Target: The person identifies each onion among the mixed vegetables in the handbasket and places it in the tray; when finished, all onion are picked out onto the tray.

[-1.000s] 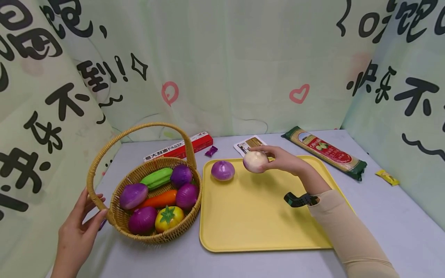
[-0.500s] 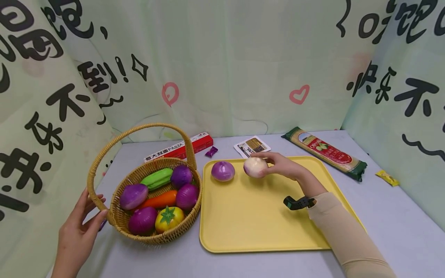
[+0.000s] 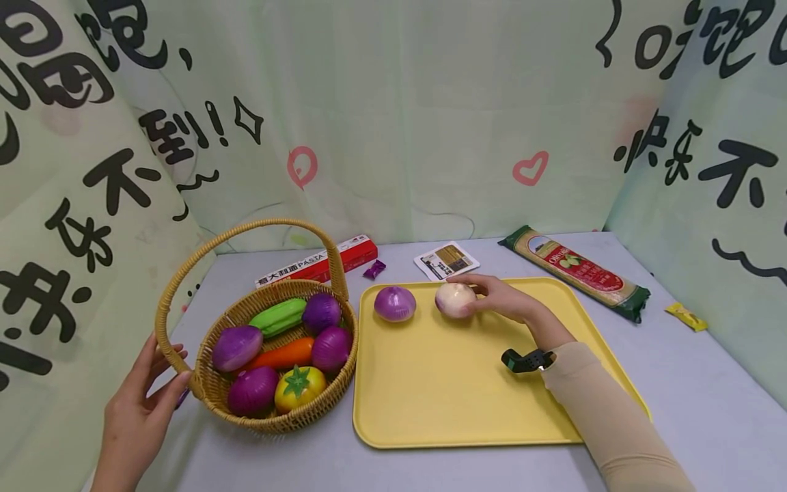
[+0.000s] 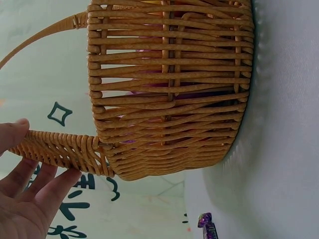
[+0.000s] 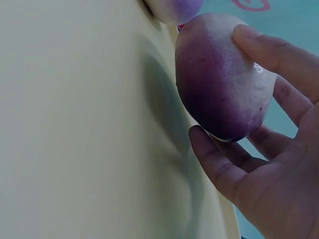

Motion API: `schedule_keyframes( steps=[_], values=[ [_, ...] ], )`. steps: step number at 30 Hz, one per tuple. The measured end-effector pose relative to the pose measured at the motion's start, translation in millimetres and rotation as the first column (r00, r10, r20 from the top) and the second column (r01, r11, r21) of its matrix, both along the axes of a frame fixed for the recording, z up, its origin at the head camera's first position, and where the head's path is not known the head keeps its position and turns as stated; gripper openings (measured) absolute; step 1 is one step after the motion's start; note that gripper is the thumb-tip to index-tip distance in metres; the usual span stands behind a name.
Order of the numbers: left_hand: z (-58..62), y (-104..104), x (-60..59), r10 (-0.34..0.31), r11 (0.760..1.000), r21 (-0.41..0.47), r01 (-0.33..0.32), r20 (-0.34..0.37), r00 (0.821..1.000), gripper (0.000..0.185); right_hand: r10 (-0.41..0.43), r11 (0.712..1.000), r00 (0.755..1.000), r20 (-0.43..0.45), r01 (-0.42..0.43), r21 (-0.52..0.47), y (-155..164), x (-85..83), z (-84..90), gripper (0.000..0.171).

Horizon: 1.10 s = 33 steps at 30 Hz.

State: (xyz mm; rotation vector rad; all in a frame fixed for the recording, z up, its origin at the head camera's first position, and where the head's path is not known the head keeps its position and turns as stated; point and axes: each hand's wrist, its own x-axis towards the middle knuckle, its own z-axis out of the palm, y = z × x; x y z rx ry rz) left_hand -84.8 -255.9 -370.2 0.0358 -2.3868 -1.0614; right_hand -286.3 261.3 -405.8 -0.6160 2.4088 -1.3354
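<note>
On the far part of the yellow tray (image 3: 467,403), the right hand (image 3: 507,299) is curling its fingers and thumb around a pale, purple-tinged onion (image 3: 455,299), holding it low against the tray floor. The right wrist view is showing the fingers (image 5: 269,52) wrapping over the top of that onion (image 5: 219,79) and the thumb cupping underneath, with the onion sitting at or just above the tray surface (image 5: 75,124); whether it is already touching cannot be told. Just beside it, toward the basket, a purple onion (image 3: 395,303) is lying on the tray, apart from the held one.

Left of the tray, the left hand (image 3: 144,400) is resting with relaxed, straight fingers against the base of the wicker basket's handle (image 4: 60,149), steadying the basket (image 3: 335,393). Inside the basket more purple onions, a green vegetable, a carrot and a yellow tomato are lying.

Doing this well probably means settling the onion on its flatter side before loosening the fingers, keeping it apart from its neighbour, since a round toy is likely to roll.

Beyond the tray, on the bench (image 3: 707,410), a red pasta box (image 3: 320,263), a card (image 3: 446,260) and a spaghetti packet (image 3: 574,270) are lying.
</note>
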Motion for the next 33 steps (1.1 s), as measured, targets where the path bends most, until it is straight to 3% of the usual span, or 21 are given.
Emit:
schedule_keyframes(
  steps=[16, 23, 33],
  values=[
    [-0.2, 0, 0.5, 0.007, 1.000, -0.006, -0.007, 0.002, 1.000, 0.078, 0.010, 0.999, 0.997, 0.074, -0.012, 0.034, 4, -1.3, -5.3, 0.070],
    [1.0, -1, 0.7, 0.010, 1.000, -0.009, -0.010, 0.022, 1.000, 0.077, 0.026, 1.000, 0.998, 0.049, -0.026, -0.006, 6, -0.1, -3.4, 0.068],
    [1.0, 1, 0.6, -0.005, 1.000, 0.007, 0.005, -0.006, 1.000, 0.079, 0.006, 1.000, 1.000, 0.024, -0.006, -0.008, 15, -1.3, 0.7, 0.066]
  ],
)
